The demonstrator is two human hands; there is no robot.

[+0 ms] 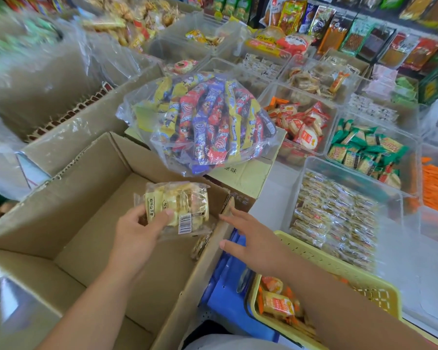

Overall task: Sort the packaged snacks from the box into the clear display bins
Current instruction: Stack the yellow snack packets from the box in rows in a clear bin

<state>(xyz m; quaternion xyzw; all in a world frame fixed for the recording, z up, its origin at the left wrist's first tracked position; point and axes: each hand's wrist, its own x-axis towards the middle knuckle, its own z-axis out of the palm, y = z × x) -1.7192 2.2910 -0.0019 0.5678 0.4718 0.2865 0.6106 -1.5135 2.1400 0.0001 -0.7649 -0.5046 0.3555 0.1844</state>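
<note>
The cardboard box (86, 198) stands open at the left, its floor mostly bare. Over it, the left hand (139, 228) grips a small stack of clear-wrapped snack packets (180, 205), thumb on top and fingers curled underneath. One more packet (200, 245) lies down in the box's right-hand corner.

These packets look light, and the film is glossy, so it is probably slick. Stacked like this they could slide apart if held loosely. The pale pieces inside seem to be baked goods, likely brittle, so a firm squeeze is a risk. The safest hold is across the flat body of the stack with a second hand under it, not by the thin sealed ends, which would crumple.

Just right of the packets, the right hand (248, 238) hovers over the box's side wall, fingers spread and holding nothing, well placed to give that support. Further right, a clear bin (300, 195) holds similar-looking wrapped snacks and is probably where these belong.
</note>
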